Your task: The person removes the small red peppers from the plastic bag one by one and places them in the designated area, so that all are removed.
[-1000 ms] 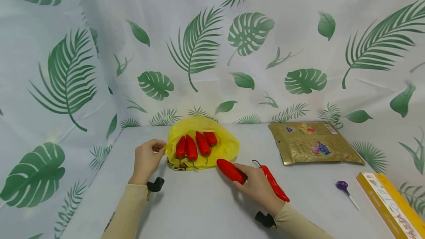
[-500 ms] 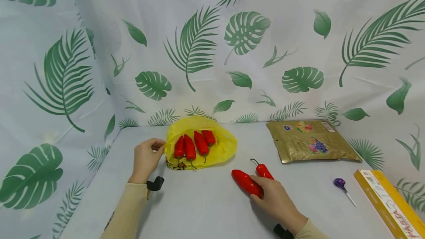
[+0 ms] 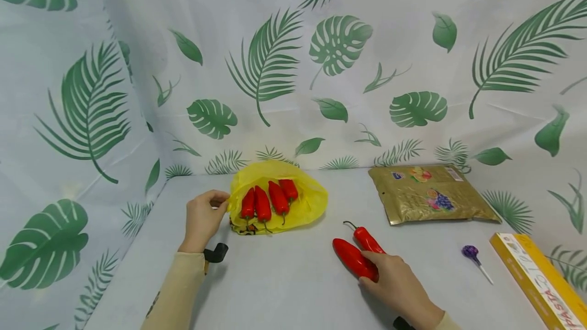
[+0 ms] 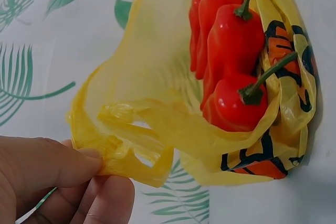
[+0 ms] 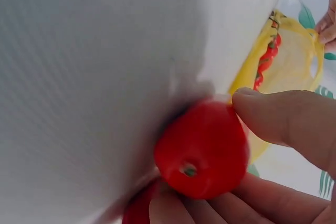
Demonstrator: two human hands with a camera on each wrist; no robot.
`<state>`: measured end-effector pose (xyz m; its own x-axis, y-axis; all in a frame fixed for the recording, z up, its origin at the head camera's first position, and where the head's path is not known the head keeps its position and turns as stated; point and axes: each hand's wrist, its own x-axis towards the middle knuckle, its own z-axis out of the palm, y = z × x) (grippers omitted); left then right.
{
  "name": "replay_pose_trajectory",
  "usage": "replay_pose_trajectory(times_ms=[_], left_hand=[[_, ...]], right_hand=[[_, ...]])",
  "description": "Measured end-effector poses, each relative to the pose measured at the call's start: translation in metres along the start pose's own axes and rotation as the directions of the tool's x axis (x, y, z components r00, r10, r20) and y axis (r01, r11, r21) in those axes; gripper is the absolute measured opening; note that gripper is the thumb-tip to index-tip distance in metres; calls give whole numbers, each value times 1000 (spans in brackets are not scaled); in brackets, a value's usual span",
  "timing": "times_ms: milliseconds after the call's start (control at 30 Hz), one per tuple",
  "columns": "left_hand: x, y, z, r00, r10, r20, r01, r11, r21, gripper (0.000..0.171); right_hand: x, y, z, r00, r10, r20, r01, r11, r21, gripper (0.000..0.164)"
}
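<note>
A yellow plastic bag (image 3: 314, 205) lies mouth-open at the back of the table, with several red peppers (image 3: 263, 203) inside, stems toward me. At its left edge, my left hand (image 3: 203, 223) pinches the bag's handle (image 4: 113, 153) between thumb and fingers. My right hand (image 3: 396, 281) grips a plump red pepper (image 3: 352, 257), its stem end (image 5: 190, 169) facing the right wrist camera. Directly behind that one is a thinner red pepper (image 3: 367, 240) with a curved green stem, lying on the table and partly hidden by the hand.
A gold foil packet (image 3: 431, 195) with fruit pictures lies at the back right. In front of it are a purple lollipop (image 3: 472, 255) and a yellow pasta box (image 3: 541, 279) near the right edge. A leaf-print cloth (image 3: 275, 65) hangs behind the table.
My right hand has drawn back from the bag, to the right and nearer me, bringing the plump pepper beside the thinner one. The left hand keeps its place at the bag.
</note>
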<state>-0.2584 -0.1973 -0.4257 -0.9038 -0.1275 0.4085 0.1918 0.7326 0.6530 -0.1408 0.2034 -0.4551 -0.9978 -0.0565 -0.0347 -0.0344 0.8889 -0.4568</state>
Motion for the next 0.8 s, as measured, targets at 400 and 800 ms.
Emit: replay_pose_trajectory(times_ms=[400, 800], left_hand=[[1, -4, -3, 1000, 4, 8, -4, 1000, -1, 11], [3, 0, 3, 999, 21, 26, -20, 999, -32, 11]], right_hand=[[11, -9, -17, 979, -161, -127, 164, 986, 17, 44], [85, -30, -6, 929, -340, -148, 365, 911, 194, 42]])
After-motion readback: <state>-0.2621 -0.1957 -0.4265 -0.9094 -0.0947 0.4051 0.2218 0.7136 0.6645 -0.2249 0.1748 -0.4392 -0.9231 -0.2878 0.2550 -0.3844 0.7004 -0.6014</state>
